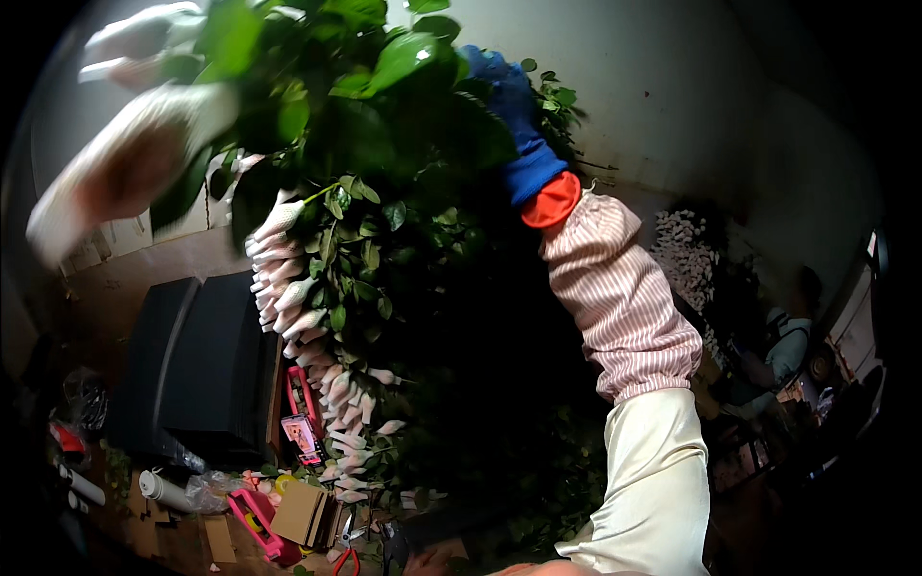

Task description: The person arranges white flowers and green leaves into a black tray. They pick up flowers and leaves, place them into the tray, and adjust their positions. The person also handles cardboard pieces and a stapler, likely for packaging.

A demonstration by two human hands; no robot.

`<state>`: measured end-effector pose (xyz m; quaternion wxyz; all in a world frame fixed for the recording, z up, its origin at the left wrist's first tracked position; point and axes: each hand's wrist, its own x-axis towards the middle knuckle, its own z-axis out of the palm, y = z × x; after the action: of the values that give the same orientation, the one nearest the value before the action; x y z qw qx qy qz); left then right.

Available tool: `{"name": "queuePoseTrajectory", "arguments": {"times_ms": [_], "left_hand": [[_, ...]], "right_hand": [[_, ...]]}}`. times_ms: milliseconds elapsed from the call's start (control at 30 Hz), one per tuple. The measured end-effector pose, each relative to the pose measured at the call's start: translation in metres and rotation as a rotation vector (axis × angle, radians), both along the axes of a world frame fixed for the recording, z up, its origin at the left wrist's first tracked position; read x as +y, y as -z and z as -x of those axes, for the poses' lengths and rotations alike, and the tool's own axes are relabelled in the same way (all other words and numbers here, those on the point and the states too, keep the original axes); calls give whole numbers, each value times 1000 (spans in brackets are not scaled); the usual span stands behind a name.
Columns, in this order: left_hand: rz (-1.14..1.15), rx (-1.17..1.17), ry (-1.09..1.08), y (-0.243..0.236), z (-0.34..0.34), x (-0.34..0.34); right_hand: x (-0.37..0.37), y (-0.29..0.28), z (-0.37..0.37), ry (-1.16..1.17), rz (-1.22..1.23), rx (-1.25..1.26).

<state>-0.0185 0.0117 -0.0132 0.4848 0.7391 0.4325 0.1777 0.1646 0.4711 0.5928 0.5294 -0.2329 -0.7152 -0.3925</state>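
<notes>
My right hand (507, 96), in a blue glove with a red cuff, is raised at the upper middle. Its fingers, partly covered by leaves, close around leafy rose stems (384, 115). Close to me at upper left, a large rose bud in a white mesh sleeve (134, 173) is smeared by motion; more sleeved buds (144, 43) show above it. Behind hangs a long stacked row of pale pink sleeved rose buds (288, 269), their foliage (351, 240) to the right. A striped sleeve cover (624, 298) wraps my right forearm. My left hand is out of sight.
Dark stacked panels (211, 365) stand at left. Below lie a phone (303, 439), a pink tape dispenser (257, 523), cardboard pieces (305, 514), red-handled scissors (348, 552) and a white bottle (163, 490). More pale buds (684, 254) and a person (788, 350) are at far right.
</notes>
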Motion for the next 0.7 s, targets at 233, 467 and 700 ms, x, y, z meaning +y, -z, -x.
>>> {"name": "queuePoseTrajectory", "arguments": {"times_ms": [233, 467, 700], "left_hand": [[-235, 2, 78, -42, 3, -12], [-232, 60, 81, -58, 2, -12], [-204, 26, 49, -53, 6, -15]], "right_hand": [[-146, 106, 2, 438, -15, -331], [-185, 228, -48, 549, 394, -353], [-208, 286, -67, 661, 654, -425]]}}
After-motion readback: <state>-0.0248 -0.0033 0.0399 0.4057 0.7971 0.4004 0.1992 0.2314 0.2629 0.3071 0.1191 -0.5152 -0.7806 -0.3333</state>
